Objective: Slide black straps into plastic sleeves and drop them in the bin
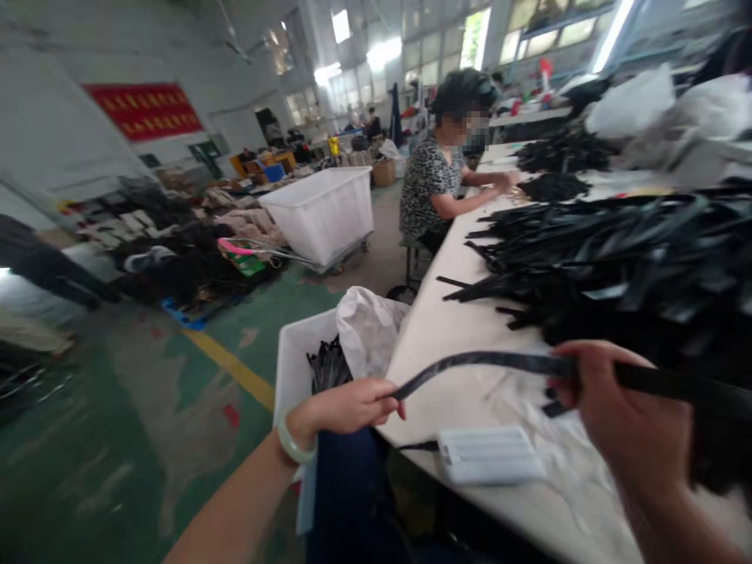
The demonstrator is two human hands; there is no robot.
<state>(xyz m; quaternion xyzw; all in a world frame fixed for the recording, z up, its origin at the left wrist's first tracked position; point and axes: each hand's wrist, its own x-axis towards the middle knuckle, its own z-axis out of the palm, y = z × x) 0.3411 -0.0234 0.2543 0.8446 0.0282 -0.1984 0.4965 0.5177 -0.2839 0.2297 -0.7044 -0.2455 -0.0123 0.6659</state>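
"Over the white table [440,329], near its edge, you have the black strip [482,359]. How do your hands hold it?"

"At the table's edge, your left hand [352,406] pinches one end between thumb and fingers. Your right hand [628,415], above the table, is closed around the strip farther along, and the strip extends past it."

"And what is around you?"

"On the table, beyond your right hand, lies a big heap of black strips [634,251]; at its near edge is a white box [490,456]. Beside the table stands a white bin [294,352]."

"How can you handle the strip well?"

"It arches between your hands, so I think you should pull evenly, with a light left pinch, and avoid twisting it. Inside your right hand, I cannot tell if it lies flat."
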